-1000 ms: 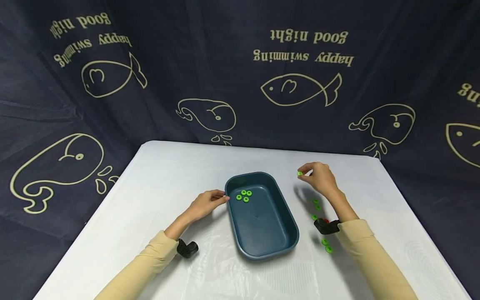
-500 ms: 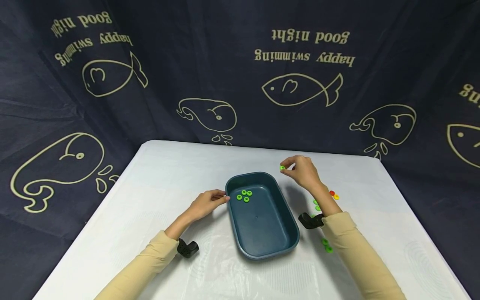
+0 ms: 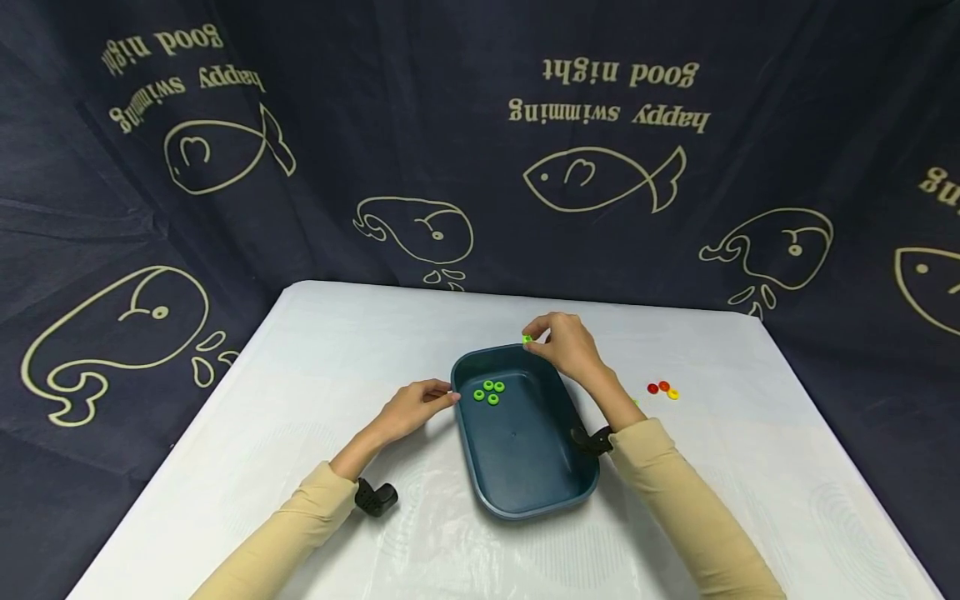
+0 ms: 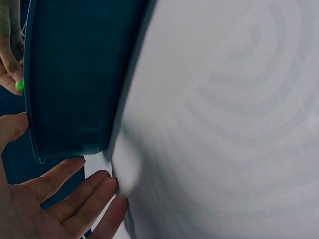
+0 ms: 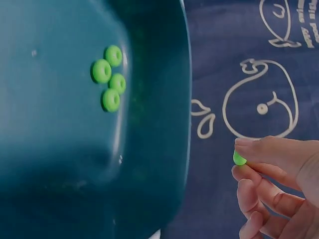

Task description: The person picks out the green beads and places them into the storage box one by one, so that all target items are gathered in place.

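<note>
A deep blue-green rectangular tub [image 3: 517, 500] stands on the white table. Several small green ring beads [image 3: 492, 399] lie inside near its far left corner; the right wrist view shows the beads [image 5: 101, 71] with their centre holes. My right hand [image 3: 568, 346] pinches another green bead [image 3: 527, 339] between thumb and forefinger, over the tub's far rim in the head view. At the left side of the tub my left hand [image 3: 411, 408] touches the rim. In the left wrist view the left hand's thumb [image 4: 14, 127] meets the rim while its other fingers stretch along the outer wall.
To the right lie a red bead [image 3: 653, 388], an orange bead [image 3: 664, 386] and a yellow bead [image 3: 672, 394]. Part of a green bead [image 3: 635, 402] shows beside the right forearm. A dark cloth [image 3: 480, 242] printed with fish hangs behind the table.
My right hand has travelled left with the green bead, from the table's right side to the tub's far rim. The red, orange and yellow beads have come into sight. My left hand stays put.
</note>
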Demonstrator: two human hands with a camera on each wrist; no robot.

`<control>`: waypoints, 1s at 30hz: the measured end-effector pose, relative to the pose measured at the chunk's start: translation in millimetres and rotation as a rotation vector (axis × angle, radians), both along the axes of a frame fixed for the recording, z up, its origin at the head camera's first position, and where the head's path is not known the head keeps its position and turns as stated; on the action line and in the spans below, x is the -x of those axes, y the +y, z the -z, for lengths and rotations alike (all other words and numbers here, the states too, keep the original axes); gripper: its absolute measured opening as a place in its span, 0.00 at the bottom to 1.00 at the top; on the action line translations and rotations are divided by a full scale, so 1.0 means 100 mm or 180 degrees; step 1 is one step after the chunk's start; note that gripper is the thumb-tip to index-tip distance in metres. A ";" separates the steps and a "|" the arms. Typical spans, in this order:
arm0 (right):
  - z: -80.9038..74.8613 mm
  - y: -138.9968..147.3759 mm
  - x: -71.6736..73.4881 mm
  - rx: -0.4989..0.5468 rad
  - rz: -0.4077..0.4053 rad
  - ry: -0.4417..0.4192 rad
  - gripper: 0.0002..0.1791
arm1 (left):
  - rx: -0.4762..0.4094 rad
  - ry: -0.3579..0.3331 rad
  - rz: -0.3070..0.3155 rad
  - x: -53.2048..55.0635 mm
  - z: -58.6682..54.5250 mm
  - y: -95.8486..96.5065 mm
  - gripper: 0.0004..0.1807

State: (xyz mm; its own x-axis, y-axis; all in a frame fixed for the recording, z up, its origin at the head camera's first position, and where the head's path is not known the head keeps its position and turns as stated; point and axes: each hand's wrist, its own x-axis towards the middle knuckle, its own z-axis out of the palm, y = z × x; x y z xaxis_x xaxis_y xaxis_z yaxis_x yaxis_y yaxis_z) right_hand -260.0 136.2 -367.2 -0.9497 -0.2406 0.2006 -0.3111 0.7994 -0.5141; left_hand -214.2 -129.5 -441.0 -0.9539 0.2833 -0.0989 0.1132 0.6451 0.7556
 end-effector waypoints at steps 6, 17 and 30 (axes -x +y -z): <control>0.08 -0.13 -0.02 -0.0029 -0.0119 -0.0049 0.09 | 0.0007 -0.0012 -0.0014 0.00 -0.01 0.00 0.26; 0.30 -0.37 -0.08 -0.0210 -0.0349 -0.0124 0.10 | 0.0041 -0.0040 -0.0038 0.02 0.00 0.00 0.25; 0.47 -0.55 -0.18 -0.0417 -0.0889 -0.0268 0.07 | 0.0006 -0.0069 -0.0024 0.03 0.01 0.00 0.24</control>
